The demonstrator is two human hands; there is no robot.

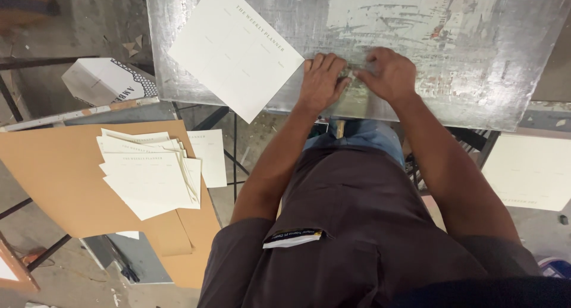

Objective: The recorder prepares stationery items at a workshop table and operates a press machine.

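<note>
Both hands press together on a worn, paint-scraped metal table [476, 58]. A loose stack of cream printed sheets [151, 174] lies on brown cardboard, below-left of the left hand [321, 82]; one sheet [235, 49] sits just beside it. The right hand [389, 76], fingers curled, pinches something small, unclear.

One view only, worn on the head, looking steeply down along the chest and both forearms. Close enough that the dark shirt fills the lower frame. Faces forward over the near edge of the scratched grey metal worktable [476, 58], which crosses the top. Left hand [321, 82] and right hand [389, 76] just above centre. Takes in the flat brown cardboard sheet [53, 183] low at left. No second view sharing the scene.
</note>
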